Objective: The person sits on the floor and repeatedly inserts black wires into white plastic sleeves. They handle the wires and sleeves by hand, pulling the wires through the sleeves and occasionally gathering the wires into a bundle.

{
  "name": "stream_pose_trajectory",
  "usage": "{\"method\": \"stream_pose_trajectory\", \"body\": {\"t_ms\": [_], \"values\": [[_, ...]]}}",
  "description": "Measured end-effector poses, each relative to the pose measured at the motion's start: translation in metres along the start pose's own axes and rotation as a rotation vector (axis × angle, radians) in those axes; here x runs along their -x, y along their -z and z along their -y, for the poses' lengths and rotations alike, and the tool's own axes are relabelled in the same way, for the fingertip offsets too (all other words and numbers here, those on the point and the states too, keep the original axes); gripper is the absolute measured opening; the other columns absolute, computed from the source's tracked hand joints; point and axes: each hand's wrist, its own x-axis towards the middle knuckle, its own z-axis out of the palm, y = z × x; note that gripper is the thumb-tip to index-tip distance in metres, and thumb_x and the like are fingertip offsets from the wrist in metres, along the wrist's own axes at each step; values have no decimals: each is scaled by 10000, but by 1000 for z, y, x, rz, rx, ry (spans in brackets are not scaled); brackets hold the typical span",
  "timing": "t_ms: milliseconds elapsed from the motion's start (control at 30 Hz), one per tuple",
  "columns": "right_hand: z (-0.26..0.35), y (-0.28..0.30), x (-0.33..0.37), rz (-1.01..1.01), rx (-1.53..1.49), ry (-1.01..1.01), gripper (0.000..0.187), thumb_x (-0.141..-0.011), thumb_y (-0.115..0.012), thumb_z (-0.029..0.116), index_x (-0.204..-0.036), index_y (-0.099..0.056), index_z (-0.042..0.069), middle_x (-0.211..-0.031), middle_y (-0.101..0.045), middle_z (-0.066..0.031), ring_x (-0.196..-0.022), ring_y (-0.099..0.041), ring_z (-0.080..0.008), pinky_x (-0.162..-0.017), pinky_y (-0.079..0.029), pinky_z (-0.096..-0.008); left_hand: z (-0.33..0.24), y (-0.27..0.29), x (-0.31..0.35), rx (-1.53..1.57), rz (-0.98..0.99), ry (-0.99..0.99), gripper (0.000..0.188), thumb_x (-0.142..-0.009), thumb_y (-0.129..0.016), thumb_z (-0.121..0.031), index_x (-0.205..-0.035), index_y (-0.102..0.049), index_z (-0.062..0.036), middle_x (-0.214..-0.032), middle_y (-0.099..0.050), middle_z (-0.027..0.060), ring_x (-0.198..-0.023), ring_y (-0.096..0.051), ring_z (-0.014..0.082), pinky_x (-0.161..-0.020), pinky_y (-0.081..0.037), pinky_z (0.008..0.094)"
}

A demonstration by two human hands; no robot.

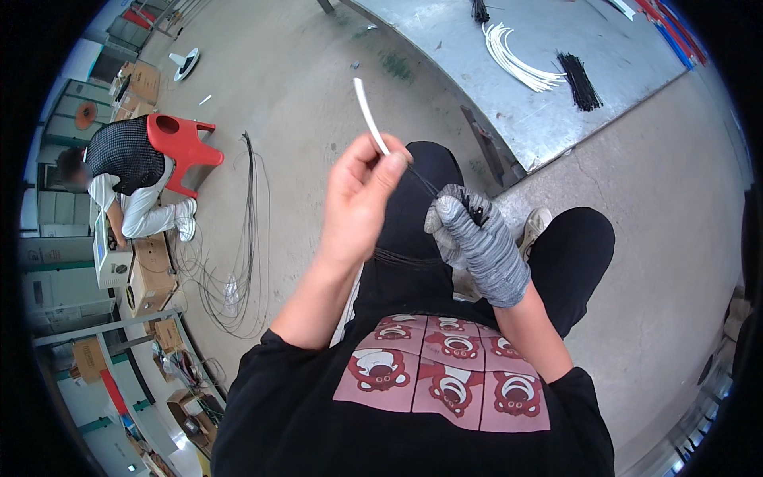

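My bare left hand (362,195) pinches a short white tube (367,111) between thumb and fingers, its free end pointing up and away. Thin black wires (421,181) run from that pinch across to my right hand (477,242), which wears a grey knit glove. The gloved fingers are closed round the wires, and small black ends stick out on top of them. More dark wire (405,261) lies over my left thigh below the hands. Where the wires meet the tube is covered by my left fingers.
A metal table (548,127) at the upper right bears a bundle of white tubes (513,60) and black cable-tie-like strips (580,82). Long loose black wires (250,215) lie on the floor to the left. Beyond them a person (127,167) sits on a red stool (187,147) beside cardboard boxes (151,274).
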Motion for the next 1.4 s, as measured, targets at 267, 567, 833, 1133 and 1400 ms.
{"method": "stream_pose_trajectory", "body": {"t_ms": [267, 567, 833, 1133, 1400], "values": [[-30, 27, -24, 150, -753, -16, 272, -954, -477, 297, -910, -581, 50, -663, -558, -23, -491, -472, -104, -466, -383, -221, 6, 7, -23, -98, -187, -29, 120, -875, -597, -118, -932, -585, -12, -766, -502, -22, -675, -415, 57, -608, -335, 203], [-45, 26, -32, -128, -995, 75, 281, -969, -427, 259, -982, -561, 12, -1071, -598, -215, -1034, -583, -319, -896, -492, -428, 42, -30, 46, -148, 9, 19, 73, -848, -594, 3, -916, -583, 29, -857, -474, 9, -692, -454, 28, -589, -382, 173], [-46, 30, -27, -91, -985, 188, 254, -945, -484, 264, -975, -591, 36, -1139, -582, -225, -1138, -528, -336, -960, -450, -430, 56, -17, 43, -460, 27, -14, 117, -899, -530, -86, -876, -571, 22, -792, -478, 27, -653, -443, 92, -594, -369, 234], [-54, 54, -25, 169, -819, 125, 301, -939, -498, 331, -959, -594, 47, -663, -565, -34, -447, -420, -105, -453, -346, -258, 48, -11, 31, 43, -64, 148, 199, -973, -403, -195, -942, -503, -25, -675, -360, -21, -623, -320, 62, -567, -298, 226], [-42, 52, -19, 108, -547, 37, 364, -928, -516, 361, -980, -587, 7, -669, -556, -15, -465, -432, -73, -462, -364, -212, 32, -13, 14, -115, 97, -38, 191, -933, -472, -131, -955, -615, -6, -786, -462, -12, -716, -438, 70, -620, -350, 204]]}}
